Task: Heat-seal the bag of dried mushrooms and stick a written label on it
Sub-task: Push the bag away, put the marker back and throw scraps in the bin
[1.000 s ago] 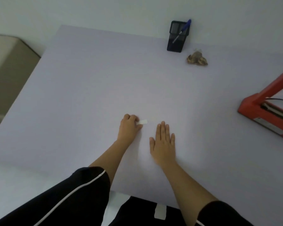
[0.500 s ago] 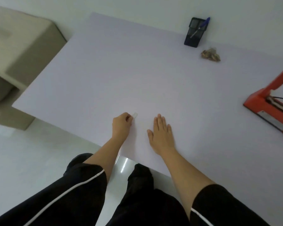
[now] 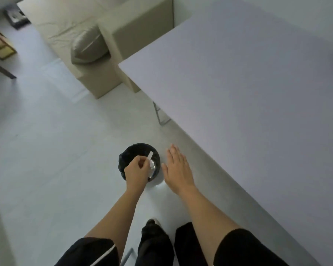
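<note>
Left grip (image 3: 136,173): narrow, thumb and fingertips pinching one end of a small white strip (image 3: 150,156). The strip sticks up and away from the grip, tilted, its free end in the air. Whether it is a label or a backing piece cannot be told.

Directly under and just beyond the left grip stands a round black bin (image 3: 132,153) with a dark liner, set on the pale floor (image 3: 56,150). The strip is held above the bin's opening. Inside the bin, just to the right of the left grip, lies a crumpled shiny scrap (image 3: 152,167); its material cannot be told.

Right grip (image 3: 178,169): wide, fingers straight and together, palm down, holding nothing. It hangs in the air just right of the bin, apart from the left grip and touching neither bin nor table.

The table (image 3: 258,112), with a pale lilac top, runs to the right of the right grip; one metal leg (image 3: 160,116) shows beyond both grips. Well beyond the left grip stands a beige sofa (image 3: 142,25) carrying a cushion (image 3: 88,47).

Where the bag of dried mushrooms lies cannot be told from this view.
</note>
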Available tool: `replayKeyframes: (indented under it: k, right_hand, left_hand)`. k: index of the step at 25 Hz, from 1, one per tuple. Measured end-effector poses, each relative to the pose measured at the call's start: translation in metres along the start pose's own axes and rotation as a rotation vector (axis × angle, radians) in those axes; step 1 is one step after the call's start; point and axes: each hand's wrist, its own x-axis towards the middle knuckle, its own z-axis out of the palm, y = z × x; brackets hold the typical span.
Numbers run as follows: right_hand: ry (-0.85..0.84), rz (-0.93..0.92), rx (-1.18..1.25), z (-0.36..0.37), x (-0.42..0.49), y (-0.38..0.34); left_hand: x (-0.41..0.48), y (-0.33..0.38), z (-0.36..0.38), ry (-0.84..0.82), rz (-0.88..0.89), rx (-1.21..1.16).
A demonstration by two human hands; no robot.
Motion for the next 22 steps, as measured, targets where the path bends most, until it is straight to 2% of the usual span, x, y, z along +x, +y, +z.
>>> replayKeyframes:
  k: [5, 12, 18, 22]
  right_hand:
    - [-0.043, 0.060, -0.018, 0.084, 0.056, -0.005]
    - [-0.129, 0.247, -0.048, 0.240, 0.133, 0.060]
    - [-0.193, 0.373, 0.030, 0.337, 0.180, 0.103]
    - [-0.178, 0.464, 0.098, 0.384, 0.199, 0.118]
  left_hand:
    - [0.039, -0.092, -0.004, -0.042, -0.097, -0.017]
    - [0.147, -0.242, 0.072, -0.015, -0.174, 0.079]
    - [0.208, -0.326, 0.134, 0.029, -0.250, 0.075]
    - [0.236, -0.369, 0.160, 0.010, -0.272, 0.129]
